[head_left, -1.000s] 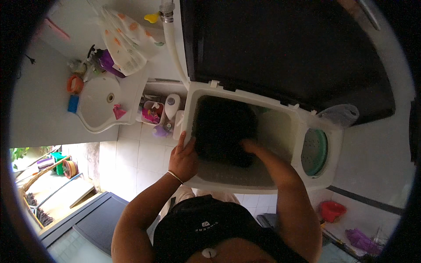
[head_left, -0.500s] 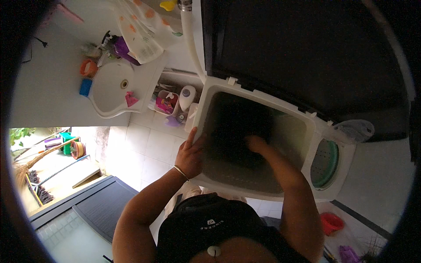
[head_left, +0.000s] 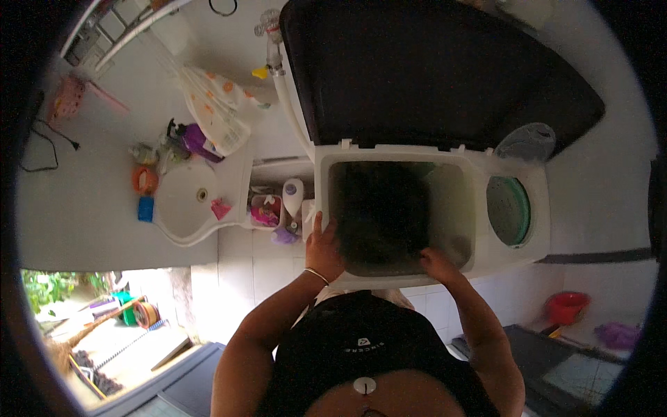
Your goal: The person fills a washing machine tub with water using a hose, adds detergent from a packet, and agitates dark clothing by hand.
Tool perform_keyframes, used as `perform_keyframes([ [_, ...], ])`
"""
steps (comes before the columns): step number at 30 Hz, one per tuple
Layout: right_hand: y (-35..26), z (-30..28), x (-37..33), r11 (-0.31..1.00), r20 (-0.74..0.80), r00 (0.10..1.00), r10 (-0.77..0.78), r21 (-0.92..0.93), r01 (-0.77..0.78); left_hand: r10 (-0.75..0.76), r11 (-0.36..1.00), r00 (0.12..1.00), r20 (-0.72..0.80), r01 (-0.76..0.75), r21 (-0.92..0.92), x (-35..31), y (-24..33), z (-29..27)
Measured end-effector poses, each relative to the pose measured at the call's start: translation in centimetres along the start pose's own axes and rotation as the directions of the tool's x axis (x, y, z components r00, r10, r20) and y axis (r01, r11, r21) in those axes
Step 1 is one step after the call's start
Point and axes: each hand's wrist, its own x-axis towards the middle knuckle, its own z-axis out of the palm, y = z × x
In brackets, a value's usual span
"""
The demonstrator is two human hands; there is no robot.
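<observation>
A twin-tub washing machine (head_left: 511, 264) stands before me with its wash tub uncovered. Inside the tub, a large dark cloth (head_left: 382, 215) spreads across the left and middle; shadow blurs its outline. My left hand (head_left: 324, 251) rests on the tub's near left rim, fingers apart, one stretched along the rim and others reaching inside. At the near right of the tub, my right hand (head_left: 438, 264) is closed at the cloth's edge, seemingly pinching it; the fingertips are dim.
The raised dark lid (head_left: 431, 76) rises behind the tub. To the right is the round spin tub (head_left: 508, 212) with a green ring. A sink (head_left: 184, 201) and a white detergent bottle (head_left: 292, 198) are at left. A red basin (head_left: 567, 308) sits at far right.
My right hand has come from the middle of the tub toward its near right side, and the dark cloth's edge shows there. My left hand stays on the left rim. The view has shifted.
</observation>
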Motion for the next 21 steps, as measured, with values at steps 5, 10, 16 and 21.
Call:
perform_keyframes([
  [5,-4.3,-1.4,-2.4,0.993,-0.048,0.992,0.115,0.002,-0.115,-0.022,1.000,1.000,-0.019,0.021,-0.019,-0.3,0.4,-0.4],
  [10,-12.5,-12.4,1.2,0.981,-0.499,0.862,-0.087,-0.195,-0.014,0.046,0.998,0.998,-0.041,-0.044,0.047,-0.3,-0.1,0.7],
  [16,-25.8,-27.4,7.7,0.826,-0.703,0.483,-0.523,-0.557,0.083,0.073,0.976,0.994,0.075,-0.087,0.198,-0.7,-1.6,2.3],
  [21,-30.6,-32.9,12.1,0.743,-0.672,0.441,-0.596,-0.670,-0.017,0.101,0.991,0.995,0.024,-0.103,0.086,-0.6,-0.5,1.2],
])
